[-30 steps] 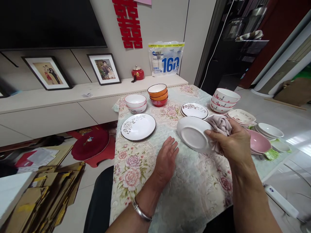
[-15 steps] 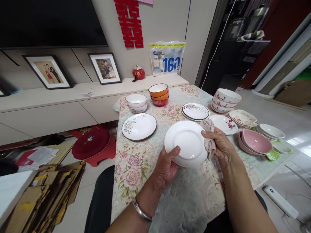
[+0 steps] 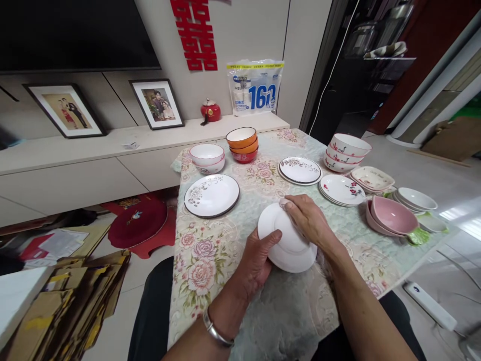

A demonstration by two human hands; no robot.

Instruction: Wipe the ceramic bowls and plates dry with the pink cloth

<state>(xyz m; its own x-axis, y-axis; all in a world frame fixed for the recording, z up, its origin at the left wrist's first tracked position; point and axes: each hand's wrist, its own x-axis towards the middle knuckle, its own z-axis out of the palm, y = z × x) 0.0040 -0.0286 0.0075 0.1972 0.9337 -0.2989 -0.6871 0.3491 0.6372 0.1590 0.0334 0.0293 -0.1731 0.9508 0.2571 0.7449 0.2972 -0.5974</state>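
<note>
A white plate [image 3: 287,243] is held bottom side up over the near part of the table. My left hand [image 3: 259,255] grips its left edge, thumb on the underside and fingers beneath. My right hand [image 3: 306,218] lies across the upper right of the plate, fingers together over the cloth, of which only a bit shows at the fingertips and below the palm. Left of the plate lie stacked floral plates [image 3: 212,195]; beyond it is another floral pair [image 3: 299,170], with red-flowered plates [image 3: 341,190] to the right.
White bowls [image 3: 207,153], orange and red bowls [image 3: 241,143] stand at the back. On the right are tall stacked bowls [image 3: 347,150], square dishes [image 3: 372,179], pink bowls [image 3: 394,215], small white bowls [image 3: 417,199] and a green leaf-shaped dish [image 3: 432,222]. A red stool [image 3: 139,220] stands left.
My right hand has moved left from the plate's right edge onto its underside, with the cloth now mostly covered. The plate has tilted and sits slightly lower.
</note>
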